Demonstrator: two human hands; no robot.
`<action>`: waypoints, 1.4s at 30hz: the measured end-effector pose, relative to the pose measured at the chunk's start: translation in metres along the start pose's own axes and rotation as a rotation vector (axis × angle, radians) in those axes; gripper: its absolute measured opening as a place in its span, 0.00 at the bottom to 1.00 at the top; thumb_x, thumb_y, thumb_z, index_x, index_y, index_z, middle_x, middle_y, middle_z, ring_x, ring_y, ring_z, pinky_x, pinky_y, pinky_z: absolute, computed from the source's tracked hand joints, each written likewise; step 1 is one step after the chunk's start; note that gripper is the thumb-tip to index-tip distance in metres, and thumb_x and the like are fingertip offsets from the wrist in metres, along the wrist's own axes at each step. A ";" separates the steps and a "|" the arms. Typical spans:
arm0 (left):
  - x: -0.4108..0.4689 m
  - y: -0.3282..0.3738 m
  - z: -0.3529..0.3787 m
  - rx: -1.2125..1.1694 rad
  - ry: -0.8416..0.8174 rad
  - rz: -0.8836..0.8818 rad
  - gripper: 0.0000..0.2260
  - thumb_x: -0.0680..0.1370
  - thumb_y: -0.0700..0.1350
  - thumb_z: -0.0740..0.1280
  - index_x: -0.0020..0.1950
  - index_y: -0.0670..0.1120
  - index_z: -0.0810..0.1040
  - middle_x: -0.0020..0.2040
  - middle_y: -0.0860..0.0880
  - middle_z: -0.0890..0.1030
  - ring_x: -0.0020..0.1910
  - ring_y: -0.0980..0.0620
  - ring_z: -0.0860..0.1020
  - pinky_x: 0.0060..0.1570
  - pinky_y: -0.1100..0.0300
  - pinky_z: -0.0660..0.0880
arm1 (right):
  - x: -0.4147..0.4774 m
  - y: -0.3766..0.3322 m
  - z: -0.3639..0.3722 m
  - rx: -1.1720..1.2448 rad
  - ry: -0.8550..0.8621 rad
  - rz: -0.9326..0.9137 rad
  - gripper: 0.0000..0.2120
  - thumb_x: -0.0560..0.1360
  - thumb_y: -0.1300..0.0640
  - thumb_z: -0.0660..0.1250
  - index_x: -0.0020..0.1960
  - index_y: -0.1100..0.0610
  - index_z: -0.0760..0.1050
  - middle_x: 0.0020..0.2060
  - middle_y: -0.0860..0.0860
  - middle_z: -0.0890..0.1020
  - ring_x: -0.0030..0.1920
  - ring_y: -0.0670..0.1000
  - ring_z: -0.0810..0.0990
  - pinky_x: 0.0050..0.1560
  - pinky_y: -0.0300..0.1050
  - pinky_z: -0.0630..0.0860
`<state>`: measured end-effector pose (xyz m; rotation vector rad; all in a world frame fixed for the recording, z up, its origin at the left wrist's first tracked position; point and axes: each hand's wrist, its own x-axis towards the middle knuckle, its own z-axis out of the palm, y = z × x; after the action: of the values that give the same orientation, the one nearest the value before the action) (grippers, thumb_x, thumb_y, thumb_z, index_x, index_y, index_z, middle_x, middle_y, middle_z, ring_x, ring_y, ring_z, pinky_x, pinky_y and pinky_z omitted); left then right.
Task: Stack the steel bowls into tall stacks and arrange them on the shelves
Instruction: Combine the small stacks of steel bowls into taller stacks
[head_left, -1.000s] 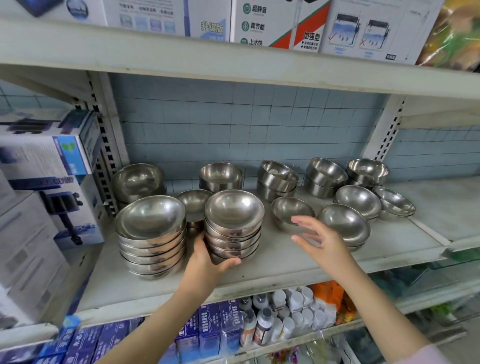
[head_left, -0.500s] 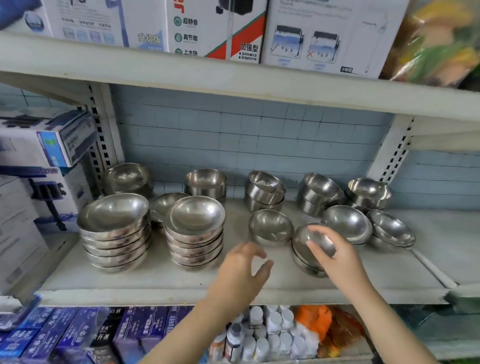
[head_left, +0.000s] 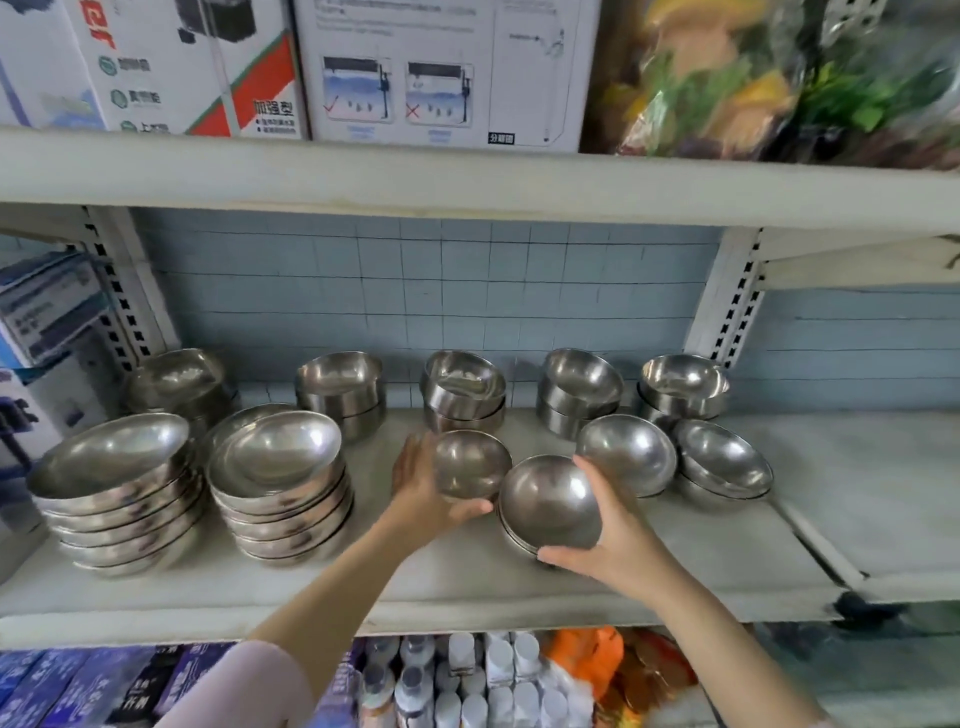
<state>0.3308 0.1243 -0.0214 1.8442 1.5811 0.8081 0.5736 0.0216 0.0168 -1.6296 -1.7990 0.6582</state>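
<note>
Shelf (head_left: 675, 582): white shop shelving, blue tiled wall (head_left: 467, 291) behind.
Left hand (head_left: 421, 488): curled round single steel bowl (head_left: 470, 462), frame centre.
Right hand (head_left: 608, 540): clamped on short bowl stack (head_left: 550, 501), just right of that bowl.
Lower left: outer tall stack (head_left: 114, 493) beside inner tall stack (head_left: 280, 483).

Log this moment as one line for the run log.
left grip: holds single steel bowl | right grip: holds short bowl stack | shelf: two tall stacks at left

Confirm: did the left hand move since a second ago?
Yes. The left hand left the second tall stack and went right; it now grips a small bowl.
</note>
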 end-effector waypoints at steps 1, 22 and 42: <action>0.000 -0.005 0.000 -0.107 0.013 -0.026 0.47 0.57 0.65 0.78 0.69 0.67 0.56 0.72 0.47 0.68 0.72 0.44 0.68 0.71 0.49 0.66 | 0.000 0.002 0.000 0.010 -0.012 0.007 0.58 0.58 0.34 0.78 0.79 0.42 0.49 0.78 0.40 0.50 0.78 0.44 0.49 0.77 0.49 0.55; -0.049 -0.036 -0.039 -0.288 -0.258 0.141 0.50 0.63 0.50 0.82 0.71 0.64 0.50 0.68 0.60 0.63 0.68 0.63 0.63 0.62 0.75 0.58 | -0.018 -0.050 0.020 0.116 0.350 0.049 0.48 0.56 0.34 0.77 0.71 0.38 0.62 0.69 0.41 0.67 0.68 0.44 0.66 0.65 0.44 0.67; -0.045 -0.040 -0.041 -0.362 -0.316 0.115 0.52 0.58 0.55 0.83 0.74 0.50 0.56 0.63 0.60 0.71 0.65 0.62 0.70 0.54 0.81 0.65 | 0.014 -0.082 0.072 -0.365 0.046 -0.059 0.55 0.61 0.23 0.64 0.78 0.51 0.53 0.76 0.46 0.62 0.73 0.48 0.65 0.66 0.34 0.58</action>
<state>0.2689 0.0869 -0.0283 1.7071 1.0636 0.7509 0.4649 0.0285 0.0279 -1.7961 -2.0112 0.2721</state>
